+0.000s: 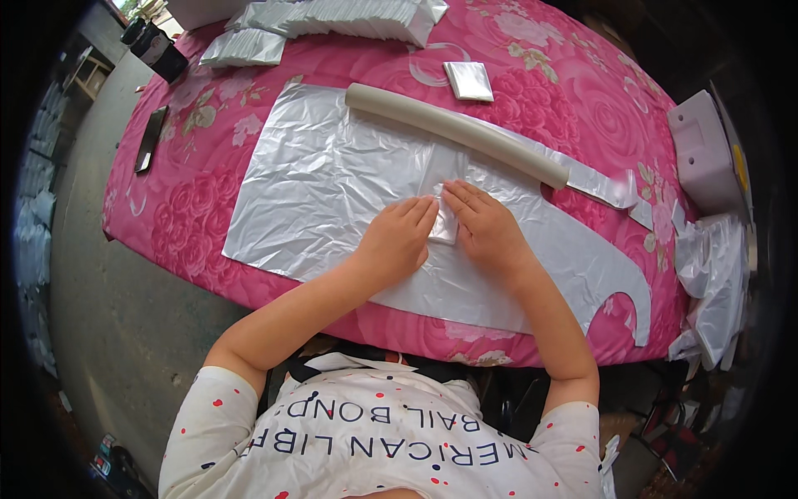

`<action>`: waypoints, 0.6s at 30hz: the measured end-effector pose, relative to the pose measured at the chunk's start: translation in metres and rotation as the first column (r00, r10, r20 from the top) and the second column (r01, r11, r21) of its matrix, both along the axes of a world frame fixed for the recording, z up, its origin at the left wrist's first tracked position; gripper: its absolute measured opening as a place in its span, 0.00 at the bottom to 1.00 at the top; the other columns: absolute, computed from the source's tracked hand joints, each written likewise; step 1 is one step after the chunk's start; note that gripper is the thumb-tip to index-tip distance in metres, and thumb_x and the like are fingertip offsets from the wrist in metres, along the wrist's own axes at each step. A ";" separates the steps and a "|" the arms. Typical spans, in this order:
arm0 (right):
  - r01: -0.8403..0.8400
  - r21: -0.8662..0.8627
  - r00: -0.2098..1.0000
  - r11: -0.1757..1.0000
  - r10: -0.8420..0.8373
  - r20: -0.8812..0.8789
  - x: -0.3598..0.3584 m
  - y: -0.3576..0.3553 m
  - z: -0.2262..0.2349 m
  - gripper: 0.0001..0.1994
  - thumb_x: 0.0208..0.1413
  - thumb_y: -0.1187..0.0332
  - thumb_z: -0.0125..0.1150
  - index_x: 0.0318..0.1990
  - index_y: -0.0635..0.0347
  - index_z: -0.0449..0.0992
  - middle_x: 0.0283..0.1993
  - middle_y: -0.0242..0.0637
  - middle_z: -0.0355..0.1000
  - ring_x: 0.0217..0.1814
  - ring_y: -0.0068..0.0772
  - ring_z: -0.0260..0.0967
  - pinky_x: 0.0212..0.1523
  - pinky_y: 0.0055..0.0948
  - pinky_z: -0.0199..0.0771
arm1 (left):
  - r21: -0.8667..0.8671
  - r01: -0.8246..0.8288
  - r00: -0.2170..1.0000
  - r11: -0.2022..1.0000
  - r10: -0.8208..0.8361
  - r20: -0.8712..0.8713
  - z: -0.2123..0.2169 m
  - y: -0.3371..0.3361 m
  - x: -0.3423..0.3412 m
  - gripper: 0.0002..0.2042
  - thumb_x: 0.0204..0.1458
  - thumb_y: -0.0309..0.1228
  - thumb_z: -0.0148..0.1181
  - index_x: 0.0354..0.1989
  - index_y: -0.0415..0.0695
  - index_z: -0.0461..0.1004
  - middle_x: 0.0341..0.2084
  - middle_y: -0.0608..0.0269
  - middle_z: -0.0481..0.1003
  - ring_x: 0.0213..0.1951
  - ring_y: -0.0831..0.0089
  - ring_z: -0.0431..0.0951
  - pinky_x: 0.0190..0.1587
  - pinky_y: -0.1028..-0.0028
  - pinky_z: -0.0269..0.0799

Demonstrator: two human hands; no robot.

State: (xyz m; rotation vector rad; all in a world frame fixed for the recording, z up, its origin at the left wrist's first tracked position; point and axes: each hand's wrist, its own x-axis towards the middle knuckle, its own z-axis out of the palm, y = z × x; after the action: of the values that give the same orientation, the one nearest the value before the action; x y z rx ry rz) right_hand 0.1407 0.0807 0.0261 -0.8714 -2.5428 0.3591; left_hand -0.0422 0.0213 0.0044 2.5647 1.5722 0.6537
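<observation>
A large translucent plastic apron sheet [307, 187], creased on its left part, lies spread over the table in front of me. Near its middle is a small folded plastic packet [445, 223], partly covered by my hands. My left hand [401, 234] rests at the packet's left edge, fingers stretched out and close together. On the opposite edge lies my right hand [482, 223], its fingers also extended and angled toward the left ones. Across the far part of the sheet rests a long beige tube [457, 133].
A pink floral cloth [557, 100] covers the table. Stacks of folded plastic packets [349, 21] stand at the back left, with a single packet [469, 81] farther right. A black bottle [156, 51] and a phone [151, 140] sit at left, a white box [706, 150] and loose plastic [713, 266] at right.
</observation>
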 end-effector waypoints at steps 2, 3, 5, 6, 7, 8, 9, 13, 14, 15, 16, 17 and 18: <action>-0.006 -0.063 1.000 0.998 0.004 -0.031 0.002 0.005 -0.001 0.18 0.45 0.80 0.51 0.47 0.64 0.72 0.53 0.41 0.68 0.58 0.43 0.63 0.57 0.35 0.64 | 0.054 0.044 0.999 0.998 -0.042 -0.029 -0.003 0.008 -0.003 0.22 0.39 0.25 0.58 0.47 0.35 0.69 0.47 0.53 0.71 0.48 0.62 0.71 0.49 0.67 0.69; -0.008 -0.041 0.999 0.999 0.006 -0.051 0.002 0.006 -0.002 0.18 0.44 0.80 0.52 0.46 0.64 0.73 0.52 0.41 0.69 0.56 0.43 0.64 0.56 0.35 0.65 | 0.015 0.064 0.998 0.998 -0.064 0.003 -0.001 0.010 -0.005 0.21 0.39 0.25 0.58 0.46 0.36 0.69 0.47 0.54 0.71 0.48 0.63 0.72 0.48 0.67 0.69; -0.012 0.006 0.996 1.000 0.013 -0.092 0.003 0.007 -0.004 0.17 0.42 0.80 0.54 0.43 0.62 0.74 0.48 0.39 0.71 0.53 0.42 0.66 0.53 0.34 0.67 | -0.059 0.108 0.992 0.992 -0.104 0.068 0.004 0.011 -0.012 0.20 0.39 0.24 0.59 0.45 0.37 0.70 0.47 0.55 0.71 0.48 0.64 0.72 0.48 0.67 0.70; -0.047 0.001 0.994 0.999 0.047 -0.102 0.005 0.006 -0.005 0.17 0.40 0.80 0.55 0.42 0.62 0.75 0.47 0.38 0.72 0.51 0.41 0.67 0.52 0.34 0.68 | -0.006 0.165 0.984 0.986 -0.164 0.074 0.005 0.007 -0.014 0.20 0.39 0.25 0.59 0.45 0.38 0.70 0.47 0.56 0.71 0.48 0.64 0.72 0.49 0.67 0.69; -0.082 -0.004 0.990 0.997 0.081 -0.112 0.007 0.002 -0.006 0.17 0.39 0.80 0.56 0.41 0.62 0.75 0.45 0.38 0.72 0.49 0.41 0.68 0.50 0.34 0.69 | 0.048 0.222 0.971 0.974 -0.225 0.077 0.005 0.000 -0.016 0.21 0.39 0.26 0.60 0.46 0.39 0.70 0.47 0.56 0.71 0.48 0.64 0.72 0.50 0.67 0.69; -0.115 -0.012 0.986 0.993 0.112 -0.122 0.009 -0.003 -0.007 0.16 0.37 0.80 0.58 0.40 0.62 0.75 0.44 0.37 0.73 0.47 0.40 0.69 0.48 0.34 0.70 | 0.097 0.278 0.955 0.956 -0.286 0.078 0.004 -0.008 -0.018 0.22 0.38 0.26 0.60 0.47 0.40 0.70 0.47 0.57 0.71 0.48 0.64 0.73 0.50 0.66 0.69; -0.124 -0.002 0.982 0.992 0.123 -0.141 0.009 -0.011 -0.010 0.17 0.36 0.81 0.58 0.39 0.62 0.76 0.43 0.37 0.73 0.46 0.39 0.70 0.46 0.33 0.71 | 0.073 0.310 0.943 0.948 -0.316 0.107 0.005 -0.016 -0.020 0.23 0.38 0.27 0.61 0.47 0.40 0.70 0.47 0.57 0.72 0.48 0.64 0.73 0.51 0.66 0.69; -0.134 -0.006 0.973 0.991 0.131 -0.191 0.009 -0.045 -0.007 0.17 0.34 0.80 0.60 0.38 0.60 0.77 0.41 0.35 0.74 0.43 0.37 0.70 0.42 0.31 0.72 | -0.025 0.345 0.923 0.938 -0.334 0.189 0.011 -0.033 -0.028 0.26 0.37 0.26 0.60 0.50 0.41 0.69 0.46 0.59 0.73 0.48 0.64 0.73 0.52 0.64 0.68; -0.129 -0.005 0.972 0.992 0.125 -0.200 0.011 -0.049 -0.007 0.17 0.34 0.80 0.61 0.38 0.60 0.76 0.41 0.35 0.73 0.43 0.37 0.70 0.42 0.31 0.72 | -0.013 0.338 0.924 0.941 -0.329 0.196 0.007 -0.034 -0.028 0.25 0.37 0.25 0.60 0.50 0.41 0.69 0.46 0.58 0.73 0.48 0.65 0.73 0.51 0.64 0.68; -0.124 -0.004 0.970 0.992 0.120 -0.209 0.012 -0.051 -0.008 0.17 0.34 0.79 0.61 0.38 0.60 0.76 0.41 0.35 0.73 0.43 0.37 0.70 0.42 0.30 0.72 | -0.002 0.330 0.924 0.944 -0.323 0.203 0.005 -0.035 -0.028 0.25 0.37 0.24 0.59 0.50 0.41 0.69 0.46 0.58 0.73 0.48 0.65 0.73 0.51 0.64 0.68; -0.105 -0.055 0.973 0.993 0.092 -0.210 0.013 -0.052 -0.007 0.16 0.35 0.79 0.61 0.38 0.60 0.76 0.40 0.35 0.73 0.42 0.37 0.70 0.41 0.30 0.72 | -0.003 0.319 0.927 0.948 -0.311 0.207 0.004 -0.036 -0.028 0.25 0.37 0.23 0.58 0.50 0.41 0.69 0.45 0.58 0.73 0.47 0.65 0.74 0.50 0.65 0.69; -0.084 -0.103 0.976 0.991 0.061 -0.207 0.014 -0.052 -0.004 0.16 0.36 0.80 0.61 0.38 0.59 0.77 0.39 0.35 0.73 0.41 0.37 0.70 0.40 0.30 0.72 | 0.000 0.310 0.929 0.951 -0.303 0.212 0.004 -0.036 -0.027 0.25 0.37 0.23 0.57 0.50 0.41 0.69 0.44 0.59 0.74 0.46 0.65 0.75 0.49 0.65 0.70; -0.063 -0.150 0.978 0.987 0.031 -0.204 0.015 -0.053 -0.003 0.16 0.36 0.80 0.61 0.38 0.59 0.77 0.38 0.35 0.74 0.40 0.37 0.70 0.39 0.31 0.72 | 0.002 0.301 0.931 0.954 -0.295 0.216 0.005 -0.036 -0.026 0.25 0.37 0.22 0.57 0.50 0.41 0.69 0.43 0.59 0.74 0.45 0.66 0.75 0.48 0.66 0.70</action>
State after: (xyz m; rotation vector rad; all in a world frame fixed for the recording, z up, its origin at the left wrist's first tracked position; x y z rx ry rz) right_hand 0.1561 0.0280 0.0236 -0.7874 -2.3748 0.6360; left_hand -0.0679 -0.0148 0.0098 2.5324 1.0893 0.8284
